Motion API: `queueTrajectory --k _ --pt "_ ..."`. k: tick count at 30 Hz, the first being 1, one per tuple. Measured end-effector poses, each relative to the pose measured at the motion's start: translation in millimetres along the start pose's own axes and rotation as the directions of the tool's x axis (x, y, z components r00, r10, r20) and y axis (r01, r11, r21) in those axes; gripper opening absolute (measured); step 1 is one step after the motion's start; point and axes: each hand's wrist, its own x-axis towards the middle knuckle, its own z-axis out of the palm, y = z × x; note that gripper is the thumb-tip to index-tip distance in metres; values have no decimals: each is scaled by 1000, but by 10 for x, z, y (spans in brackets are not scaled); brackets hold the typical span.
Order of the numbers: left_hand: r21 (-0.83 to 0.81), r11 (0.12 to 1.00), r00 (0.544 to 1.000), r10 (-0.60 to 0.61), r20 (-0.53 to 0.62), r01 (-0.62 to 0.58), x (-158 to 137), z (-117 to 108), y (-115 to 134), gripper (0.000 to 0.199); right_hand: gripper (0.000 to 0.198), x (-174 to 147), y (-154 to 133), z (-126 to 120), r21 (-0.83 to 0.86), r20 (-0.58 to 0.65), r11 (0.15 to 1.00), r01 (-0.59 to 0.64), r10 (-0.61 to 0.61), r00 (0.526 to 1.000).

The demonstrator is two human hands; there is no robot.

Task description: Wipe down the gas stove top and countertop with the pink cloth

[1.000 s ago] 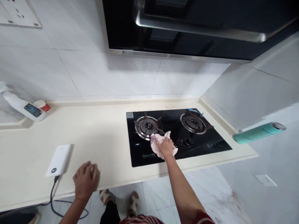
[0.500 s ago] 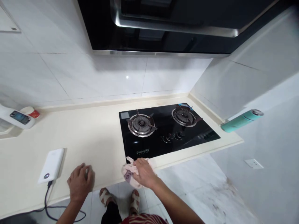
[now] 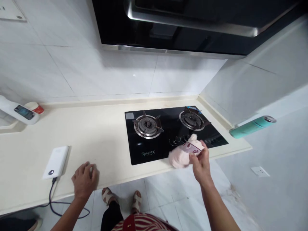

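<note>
My right hand (image 3: 202, 164) grips a soft pale pink cloth (image 3: 184, 156) with a purple patterned patch. The cloth is bunched at the front edge of the black glass gas stove (image 3: 163, 150), just in front of its knobs (image 3: 179, 140). Two round burners with metal pot supports are on the stove, a left burner (image 3: 147, 125) and a right burner (image 3: 192, 118). On the cream countertop (image 3: 101, 138), left of the stove, my left hand (image 3: 84, 179) rests palm down with its fingers loosely bent, holding nothing.
A white power bank (image 3: 56, 162) with a dark cable (image 3: 51, 195) lies left of my left hand. At the far left are a white bottle (image 3: 19, 110) and a red-and-white cup (image 3: 35, 107). A green flask (image 3: 251, 127) stands at the right end. The black range hood (image 3: 168, 32) hangs above.
My right hand has carried the pink cloth rightward along the stove's front edge, from the front left corner to near the knobs. My left hand stays on the countertop. The view has shifted slightly.
</note>
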Motion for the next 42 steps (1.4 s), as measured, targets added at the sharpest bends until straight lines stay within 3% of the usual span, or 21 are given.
queueTrajectory --k 3,5,8,11,14,17,20,22,24,27,29,32,35,38,40,41,42 --pt "-5 1000 1000 0 -8 0 -3 0 -3 29 71 64 98 276 -20 -79 992 124 -125 989" --pt "-6 1000 1000 4 -9 -4 -10 0 -6 29 50 -82 323 380 -135 27 980 145 -143 989" --pt "-12 1000 1000 7 -8 -7 -19 4 -9 30 30 -411 695 371 -403 246 910 99 4 969" --pt "-17 1000 1000 -5 -7 5 -23 13 -11 30 35 -615 860 267 -624 243 780 38 148 959" --pt "-21 1000 1000 -19 6 19 -22 18 -13 30 47 -614 776 233 -694 194 720 20 160 968" --pt "-28 999 999 -29 30 30 -16 8 -6 30 74 -499 595 332 -687 140 724 68 40 989" --pt "-31 999 998 -43 35 44 -9 -11 15 30 93 -349 470 554 -698 214 704 134 26 977" --pt "-26 999 999 -43 26 44 -8 -20 27 30 92 -255 445 754 -735 260 672 96 148 954" --pt "-15 999 999 -36 21 36 -10 -19 32 30 86 -191 442 972 -787 211 617 17 244 947" --pt "-4 1000 1000 -19 8 19 -12 -2 22 31 75 -212 397 1296 -822 140 569 -12 224 964" --pt "1 1000 1000 -7 -2 7 -10 15 9 31 71 -331 299 1510 -804 226 589 77 182 957" --pt "17 1000 1000 -1 -2 1 -4 34 -9 32 74 -640 59 1844 -708 465 652 273 139 874" --pt "35 999 1000 -7 12 7 3 38 -22 33 72 -963 -182 2132 -512 711 717 472 46 702" --pt "46 999 1000 -1 14 0 10 35 -33 34 57 -1101 -260 2214 -313 837 722 616 -97 539" --pt "49 999 1000 7 10 -7 13 34 -40 34 54 -1050 -168 2112 -275 838 731 625 -138 529" --pt "47 999 1000 8 13 -9 15 34 -42 34 53 -991 -80 2019 -283 818 750 598 -137 558" --pt "45 999 1000 10 17 -11 17 34 -42 34 51 -915 27 1903 -308 778 782 541 -121 617"
